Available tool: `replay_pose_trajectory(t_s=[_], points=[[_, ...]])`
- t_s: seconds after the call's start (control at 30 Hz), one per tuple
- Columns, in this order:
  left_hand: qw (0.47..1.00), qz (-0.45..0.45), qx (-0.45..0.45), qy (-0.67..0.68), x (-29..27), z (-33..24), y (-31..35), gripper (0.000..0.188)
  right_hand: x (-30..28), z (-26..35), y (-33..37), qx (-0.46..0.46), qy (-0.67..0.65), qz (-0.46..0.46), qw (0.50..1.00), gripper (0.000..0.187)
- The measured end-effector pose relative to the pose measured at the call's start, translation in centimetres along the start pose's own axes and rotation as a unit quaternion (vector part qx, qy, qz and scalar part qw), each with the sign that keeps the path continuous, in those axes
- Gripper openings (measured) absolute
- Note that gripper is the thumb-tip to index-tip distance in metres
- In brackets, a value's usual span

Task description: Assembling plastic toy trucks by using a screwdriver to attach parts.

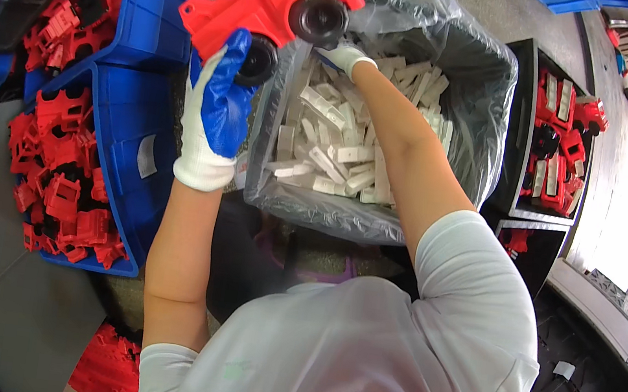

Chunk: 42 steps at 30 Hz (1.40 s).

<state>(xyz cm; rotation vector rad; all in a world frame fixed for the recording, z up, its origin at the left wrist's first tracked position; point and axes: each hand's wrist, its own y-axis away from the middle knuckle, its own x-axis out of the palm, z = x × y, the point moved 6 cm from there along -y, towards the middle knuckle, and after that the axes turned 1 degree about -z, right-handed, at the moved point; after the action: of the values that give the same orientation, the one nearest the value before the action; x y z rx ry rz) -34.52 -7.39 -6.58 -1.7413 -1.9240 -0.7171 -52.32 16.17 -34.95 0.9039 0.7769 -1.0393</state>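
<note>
My left hand [222, 109], in a blue-palmed white glove, is closed on a red toy truck [263, 8] with black wheels. The truck is held up at the left rim of a bin [488, 140] lined with clear plastic. Inside the bin lies a heap of white plastic pieces [339, 152]. Also gloved, my right hand [342, 59] reaches over the far left part of this heap, just below the truck's upper wheel. That wheel covers part of its fingers, so whether it grips a piece cannot be seen.
Blue crates [130, 148] full of red truck bodies [69, 156] stand at the left. On the right, a black crate [528, 105] holds red toy trucks [562, 149] with white pieces on them. More red parts [109, 367] lie at the lower left.
</note>
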Motion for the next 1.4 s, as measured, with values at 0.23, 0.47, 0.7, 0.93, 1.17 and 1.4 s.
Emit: replay_pose_trajectory(t_s=[0.23,0.47,0.7,0.93,1.17,1.4], points=[[0.998,0.027,0.037,-0.053,-0.9,-3.3,2.0,0.032,3.1,12.0,16.5,-0.423,0.271,0.109,0.858,0.062],[0.997,0.042,0.057,-0.038,1.8,-1.9,2.3,0.022,-2.6,15.3,28.2,-0.150,0.065,0.149,0.975,0.046],[0.986,0.063,0.012,-0.155,-0.7,-0.5,2.4,0.028,-14.3,8.8,27.7,0.041,-0.095,0.149,0.983,0.043],[0.990,0.089,-0.025,-0.105,-1.3,0.0,2.9,0.036,-11.2,7.5,31.0,0.112,0.208,0.210,0.949,0.064],[0.978,0.160,-0.062,-0.120,0.0,2.3,4.2,0.044,-6.3,6.4,33.5,0.208,0.152,0.102,0.961,0.069],[0.956,0.147,-0.072,-0.245,-1.1,2.7,3.8,0.048,-7.0,3.4,35.0,0.221,-0.063,0.129,0.964,0.062]])
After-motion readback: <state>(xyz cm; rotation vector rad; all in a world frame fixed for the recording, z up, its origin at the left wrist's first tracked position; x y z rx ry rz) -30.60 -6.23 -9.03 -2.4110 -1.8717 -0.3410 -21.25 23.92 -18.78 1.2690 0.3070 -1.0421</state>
